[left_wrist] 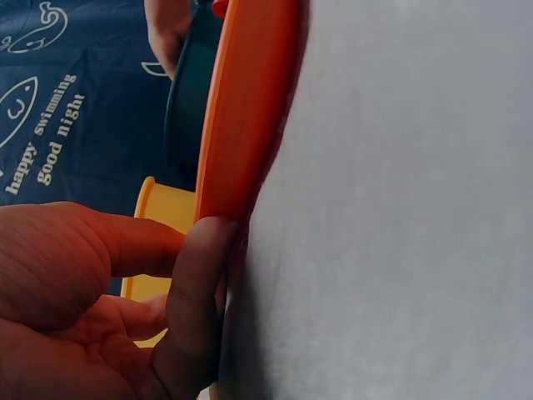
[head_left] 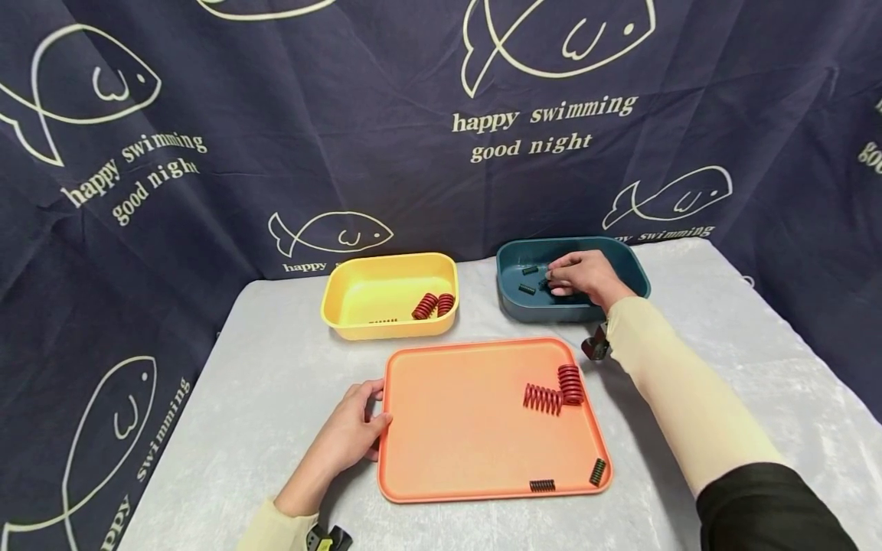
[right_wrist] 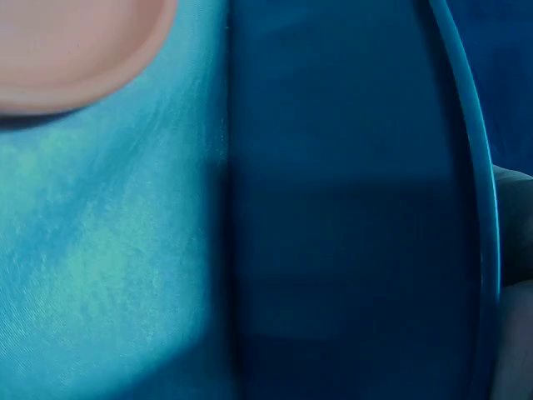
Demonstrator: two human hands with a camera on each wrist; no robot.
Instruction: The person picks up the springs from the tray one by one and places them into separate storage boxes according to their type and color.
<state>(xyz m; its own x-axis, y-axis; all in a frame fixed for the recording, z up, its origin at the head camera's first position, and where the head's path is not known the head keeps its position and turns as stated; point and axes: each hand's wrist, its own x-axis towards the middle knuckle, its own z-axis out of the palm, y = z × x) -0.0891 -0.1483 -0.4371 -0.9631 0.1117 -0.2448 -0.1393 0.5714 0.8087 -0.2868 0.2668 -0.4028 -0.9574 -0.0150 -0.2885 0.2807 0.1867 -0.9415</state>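
With my left hand [head_left: 347,435] gripping the orange tray [head_left: 455,428] by its left rim, my right hand [head_left: 582,277] reached into the teal bin [head_left: 630,264] behind that tray, fingers curled over a small dark spring [head_left: 544,284], grip unclear; next, I judged, came releasing it.

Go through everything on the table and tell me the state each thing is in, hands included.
left hand: holds the orange tray's left edge
right hand: inside the blue bin, fingers down among the springs
orange tray: flat, holds two red and two black springs
yellow bin: upright, holds two red springs
blue bin: upright, holds small black springs
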